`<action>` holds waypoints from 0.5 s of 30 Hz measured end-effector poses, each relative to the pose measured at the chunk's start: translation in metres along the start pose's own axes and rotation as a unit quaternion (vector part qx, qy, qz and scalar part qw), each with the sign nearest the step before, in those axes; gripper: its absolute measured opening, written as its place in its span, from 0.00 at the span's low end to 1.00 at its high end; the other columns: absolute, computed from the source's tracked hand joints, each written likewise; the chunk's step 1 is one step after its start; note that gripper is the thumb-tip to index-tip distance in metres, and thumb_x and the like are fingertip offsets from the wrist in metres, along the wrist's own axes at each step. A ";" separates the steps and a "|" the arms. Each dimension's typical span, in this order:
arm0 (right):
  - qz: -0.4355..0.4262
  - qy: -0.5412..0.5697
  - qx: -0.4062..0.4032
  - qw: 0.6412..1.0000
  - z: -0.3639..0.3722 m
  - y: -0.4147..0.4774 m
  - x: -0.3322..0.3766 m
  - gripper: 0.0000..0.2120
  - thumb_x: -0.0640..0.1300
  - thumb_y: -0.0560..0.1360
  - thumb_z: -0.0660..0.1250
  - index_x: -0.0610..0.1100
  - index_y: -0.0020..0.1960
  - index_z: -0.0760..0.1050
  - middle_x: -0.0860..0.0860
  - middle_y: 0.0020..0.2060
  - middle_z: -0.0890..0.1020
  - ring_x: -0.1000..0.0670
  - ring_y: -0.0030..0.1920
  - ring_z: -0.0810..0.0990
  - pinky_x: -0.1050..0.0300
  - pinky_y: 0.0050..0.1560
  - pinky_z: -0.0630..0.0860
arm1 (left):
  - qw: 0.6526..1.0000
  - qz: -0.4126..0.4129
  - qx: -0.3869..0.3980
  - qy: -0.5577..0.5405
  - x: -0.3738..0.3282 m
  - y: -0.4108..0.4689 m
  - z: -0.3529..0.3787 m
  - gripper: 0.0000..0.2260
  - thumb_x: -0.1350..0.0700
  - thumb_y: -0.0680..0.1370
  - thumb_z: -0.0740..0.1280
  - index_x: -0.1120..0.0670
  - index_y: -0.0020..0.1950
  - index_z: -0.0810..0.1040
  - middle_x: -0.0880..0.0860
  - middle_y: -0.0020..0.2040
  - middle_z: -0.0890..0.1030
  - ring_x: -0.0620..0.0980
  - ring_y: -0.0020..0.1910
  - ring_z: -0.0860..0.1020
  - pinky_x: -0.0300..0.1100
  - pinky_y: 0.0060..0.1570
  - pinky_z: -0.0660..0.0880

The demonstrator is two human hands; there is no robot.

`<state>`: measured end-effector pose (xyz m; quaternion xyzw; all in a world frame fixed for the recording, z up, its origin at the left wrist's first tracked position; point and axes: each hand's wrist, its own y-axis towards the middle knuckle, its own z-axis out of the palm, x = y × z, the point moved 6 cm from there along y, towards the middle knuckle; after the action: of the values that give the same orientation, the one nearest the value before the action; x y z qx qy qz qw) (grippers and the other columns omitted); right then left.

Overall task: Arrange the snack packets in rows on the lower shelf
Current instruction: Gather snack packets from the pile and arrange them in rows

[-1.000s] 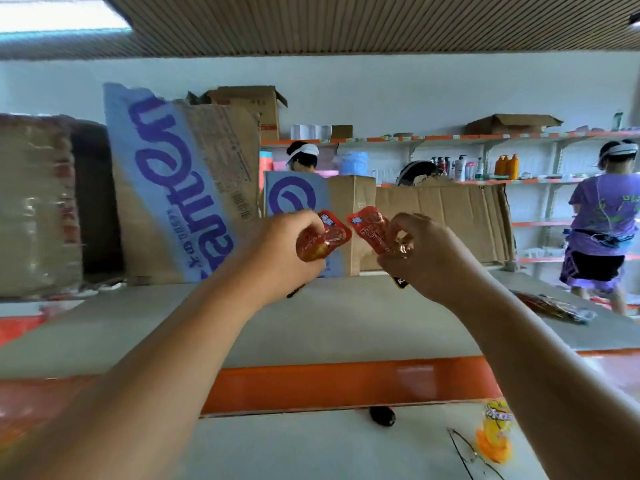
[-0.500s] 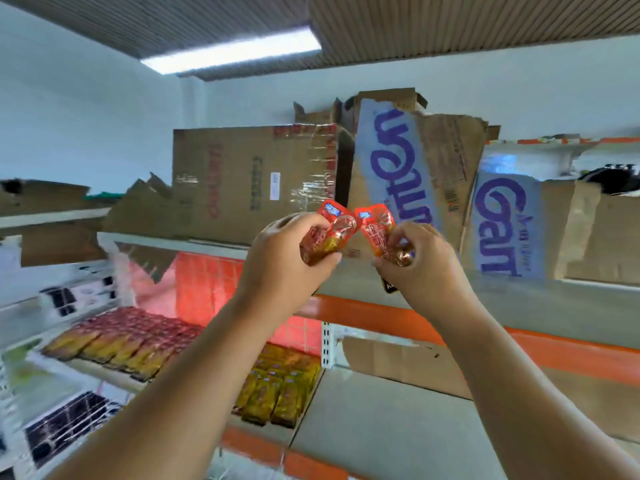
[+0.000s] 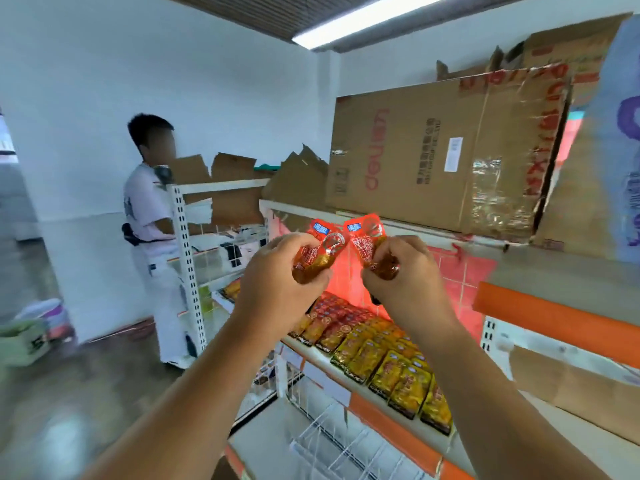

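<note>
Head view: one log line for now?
left hand: grips left packet | right hand: grips right packet | both packets: not on shelf | shelf: red rows, yellow rows

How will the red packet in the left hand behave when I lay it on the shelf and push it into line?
Probably floppy: the red packet curves where the left hand grips it. Likely light, since a few curled fingers carry it. Its glossy film may slide easily, and the shelved packets lie flat, so rolling seems unlikely.

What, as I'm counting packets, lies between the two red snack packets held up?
Nothing: head view shows only the red back panel between the left-hand red snack packet and right-hand red packet.
</note>
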<state>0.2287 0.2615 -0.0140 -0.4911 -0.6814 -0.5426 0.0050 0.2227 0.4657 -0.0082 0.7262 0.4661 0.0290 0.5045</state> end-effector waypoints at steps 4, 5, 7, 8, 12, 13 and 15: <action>0.001 0.026 0.038 0.999 0.059 0.016 -0.026 0.12 0.39 0.68 0.77 0.49 0.40 0.74 0.54 0.46 0.74 0.56 0.44 0.75 0.70 0.44 0.68 | 0.999 -0.035 0.010 0.011 0.049 0.011 0.015 0.17 0.50 0.74 0.78 0.47 0.61 0.80 0.41 0.55 0.80 0.37 0.50 0.76 0.23 0.45 0.67; 0.005 0.033 0.043 0.999 0.072 0.022 -0.035 0.12 0.39 0.68 0.77 0.50 0.40 0.74 0.54 0.47 0.74 0.55 0.44 0.76 0.68 0.44 0.69 | 0.999 -0.041 0.012 0.012 0.060 0.015 0.023 0.17 0.50 0.74 0.78 0.48 0.61 0.80 0.40 0.55 0.79 0.36 0.49 0.76 0.22 0.46 0.69; 0.016 0.048 0.048 0.998 0.095 0.033 -0.052 0.12 0.39 0.69 0.76 0.51 0.39 0.74 0.54 0.46 0.74 0.55 0.44 0.76 0.66 0.44 0.69 | 0.998 -0.056 0.020 0.008 0.083 0.023 0.041 0.17 0.50 0.74 0.78 0.48 0.61 0.81 0.40 0.55 0.79 0.37 0.51 0.78 0.28 0.51 0.75; 0.023 0.053 0.051 0.997 0.105 0.038 -0.062 0.13 0.39 0.69 0.76 0.52 0.39 0.73 0.54 0.46 0.74 0.56 0.44 0.76 0.68 0.44 0.68 | 0.997 -0.066 0.025 0.009 0.095 0.026 0.052 0.17 0.49 0.74 0.78 0.47 0.61 0.81 0.41 0.56 0.80 0.40 0.53 0.79 0.36 0.53 0.79; 0.051 0.050 0.079 0.994 0.143 0.056 -0.106 0.12 0.43 0.70 0.77 0.54 0.39 0.74 0.55 0.47 0.73 0.61 0.44 0.75 0.74 0.44 0.66 | 0.994 -0.097 0.047 0.011 0.134 0.041 0.094 0.18 0.47 0.74 0.76 0.46 0.63 0.79 0.40 0.58 0.80 0.42 0.58 0.78 0.44 0.57 0.79; 0.057 0.048 0.086 0.993 0.151 0.060 -0.117 0.12 0.43 0.70 0.77 0.53 0.40 0.74 0.56 0.47 0.73 0.62 0.44 0.74 0.75 0.43 0.66 | 0.994 -0.098 0.048 0.010 0.141 0.044 0.104 0.18 0.47 0.75 0.76 0.46 0.63 0.79 0.39 0.58 0.79 0.41 0.57 0.77 0.41 0.57 0.77; 0.067 0.040 0.097 0.992 0.167 0.067 -0.138 0.10 0.44 0.71 0.77 0.51 0.41 0.75 0.56 0.47 0.72 0.61 0.45 0.74 0.74 0.44 0.66 | 0.993 -0.103 0.051 0.009 0.156 0.050 0.121 0.18 0.47 0.75 0.76 0.46 0.62 0.79 0.37 0.56 0.78 0.39 0.55 0.77 0.37 0.55 0.75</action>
<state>0.4327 0.2893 -0.1081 -0.5111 -0.6955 -0.4915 0.1163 0.4053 0.4878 -0.0966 0.6985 0.5439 -0.0404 0.4633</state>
